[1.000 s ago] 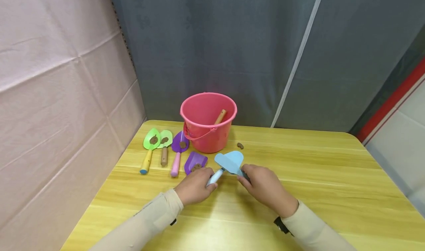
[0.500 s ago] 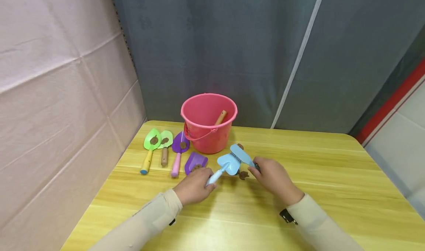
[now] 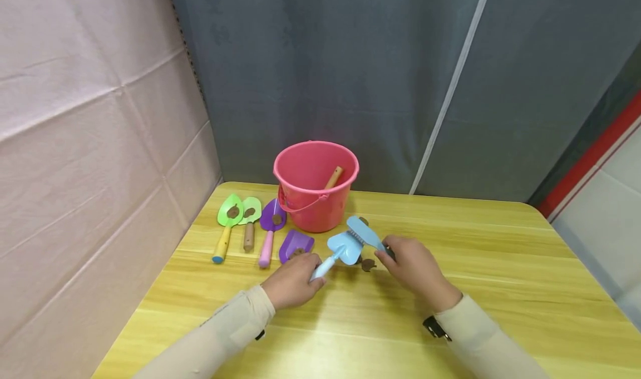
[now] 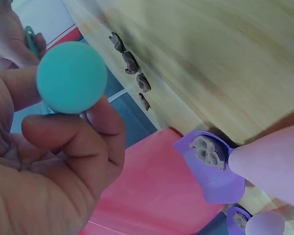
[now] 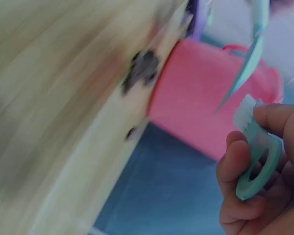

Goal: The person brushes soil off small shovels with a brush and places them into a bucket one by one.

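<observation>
L hand (image 3: 294, 280) gripping glossy lt-blue trowel (image 3: 346, 251) (roundish), R hand (image 3: 417, 269) gripping bristly brush (image 3: 366, 233)

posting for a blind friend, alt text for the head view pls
A person's left hand holds a light blue shovel and their right hand a blue brush, bristles by the shovel's blade, over a wood-grain table. Brown lumps lie nearby; four more shovels bearing brown lumps lie to the left, and a pink bucket with a tan handle inside stands behind.
</observation>
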`<state>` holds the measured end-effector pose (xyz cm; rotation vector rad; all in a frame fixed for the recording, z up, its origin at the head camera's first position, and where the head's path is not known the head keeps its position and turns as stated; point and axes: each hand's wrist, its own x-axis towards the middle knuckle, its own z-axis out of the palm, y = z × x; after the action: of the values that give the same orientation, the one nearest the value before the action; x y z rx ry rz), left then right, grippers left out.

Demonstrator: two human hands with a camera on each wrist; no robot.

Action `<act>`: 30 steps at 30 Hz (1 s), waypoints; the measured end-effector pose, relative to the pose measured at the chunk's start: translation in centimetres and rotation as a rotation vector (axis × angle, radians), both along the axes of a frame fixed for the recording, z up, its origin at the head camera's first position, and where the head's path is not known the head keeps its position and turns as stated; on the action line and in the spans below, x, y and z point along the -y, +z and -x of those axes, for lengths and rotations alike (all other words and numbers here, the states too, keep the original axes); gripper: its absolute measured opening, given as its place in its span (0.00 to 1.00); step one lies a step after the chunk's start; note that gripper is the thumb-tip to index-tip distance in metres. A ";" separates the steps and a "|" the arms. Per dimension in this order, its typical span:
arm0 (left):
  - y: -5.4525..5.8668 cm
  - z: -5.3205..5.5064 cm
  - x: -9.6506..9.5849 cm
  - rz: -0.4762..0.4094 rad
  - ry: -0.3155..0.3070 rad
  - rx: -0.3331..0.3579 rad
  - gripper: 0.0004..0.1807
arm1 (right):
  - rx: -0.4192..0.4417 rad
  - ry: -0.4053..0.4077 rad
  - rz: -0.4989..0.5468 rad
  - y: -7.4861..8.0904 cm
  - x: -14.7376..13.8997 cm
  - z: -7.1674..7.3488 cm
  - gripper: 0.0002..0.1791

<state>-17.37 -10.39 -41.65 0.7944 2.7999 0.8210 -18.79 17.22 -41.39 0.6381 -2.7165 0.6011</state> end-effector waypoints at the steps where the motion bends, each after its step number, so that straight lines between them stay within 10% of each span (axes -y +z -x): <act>1: 0.0 0.0 0.0 0.000 0.000 -0.001 0.08 | -0.008 0.025 0.000 0.2 0.4 -0.4 0.10; 8: 0.2 0.0 -0.3 0.005 -0.004 -0.028 0.08 | -0.023 0.142 -0.052 0.6 2.6 -2.2 0.12; 30: -0.2 -0.1 0.1 -0.015 -0.004 -0.002 0.08 | 0.081 -0.077 0.005 -1.6 -1.6 1.6 0.10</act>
<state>-17.23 -10.53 -41.85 0.8033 2.7968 0.8418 -20.35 18.82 -42.95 0.5154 -2.7990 0.6280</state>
